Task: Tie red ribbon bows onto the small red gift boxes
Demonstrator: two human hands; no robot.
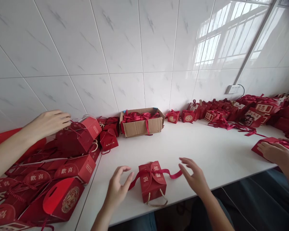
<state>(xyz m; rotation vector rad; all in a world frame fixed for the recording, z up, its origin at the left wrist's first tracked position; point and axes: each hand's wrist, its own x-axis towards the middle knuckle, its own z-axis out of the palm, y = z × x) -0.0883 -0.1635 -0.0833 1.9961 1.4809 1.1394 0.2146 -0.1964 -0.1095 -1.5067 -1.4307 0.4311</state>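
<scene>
In front of me a red gift box (152, 186) stands on the white table, with gold lettering on its folded top and a twisted cord handle hanging at the near side. A dark red ribbon (168, 173) is knotted across its top, its two tails spread left and right. My left hand (119, 186) is open beside the box, the thumb close to the left ribbon tail. On the other side my right hand (194, 177) is open too, fingers apart, its fingertips near the right tail's end. Whether either hand touches the ribbon, I cannot tell.
Red boxes (65, 195) are piled at the left, where another person's hand (51, 123) reaches over them. A cardboard box (143, 127) of ribbons stands by the tiled wall. More red boxes (252, 117) line the back right. Another person's hands rest on a red box (257, 149) at right.
</scene>
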